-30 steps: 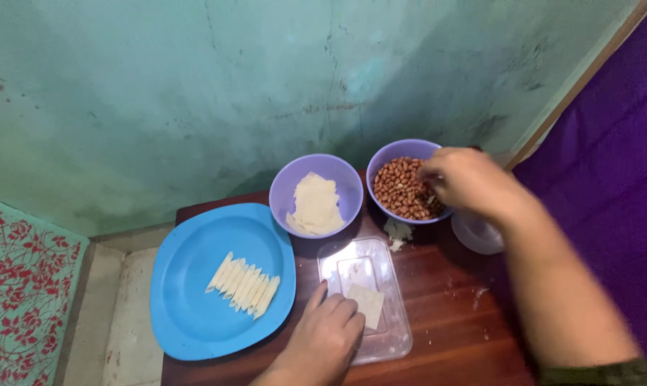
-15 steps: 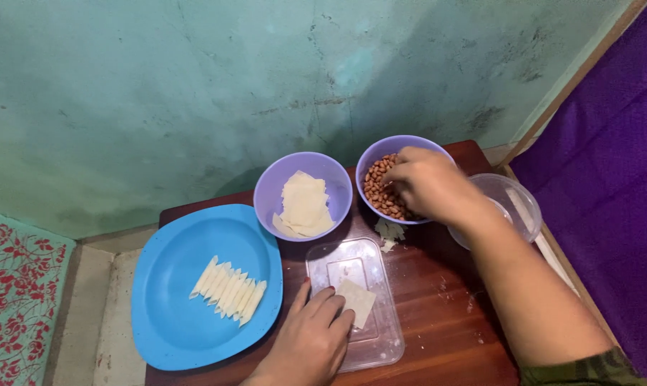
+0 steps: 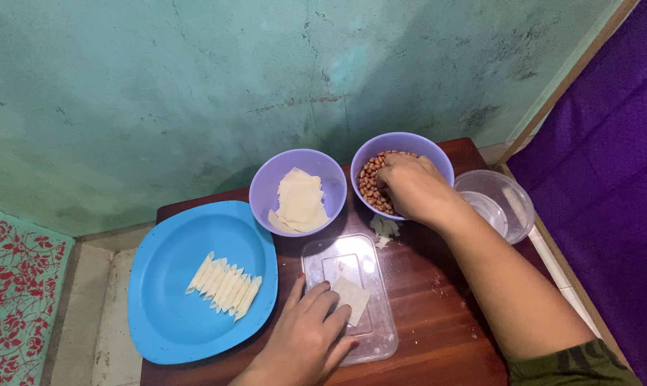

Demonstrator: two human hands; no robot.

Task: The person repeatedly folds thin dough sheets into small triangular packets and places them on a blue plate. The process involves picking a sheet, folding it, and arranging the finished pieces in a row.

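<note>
Right hand (image 3: pixel 409 187) still in peanut bowl (image 3: pixel 372 161), grip unclear | left hand (image 3: pixel 305 336) flat on wrapper (image 3: pixel 353 299) | wooden table (image 3: pixel 438 314), green wall (image 3: pixel 195 86)

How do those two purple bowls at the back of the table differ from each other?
The left bowl holds pale, flat squares of dough, while the right bowl holds reddish-brown peanuts. No hand touches the left bowl; the right hand is dipped into the right bowl, with fingers among the peanuts. The left bowl stands next to the blue plate; the right bowl stands next to a clear round container. Both are round, light purple and look about the same size.
</note>
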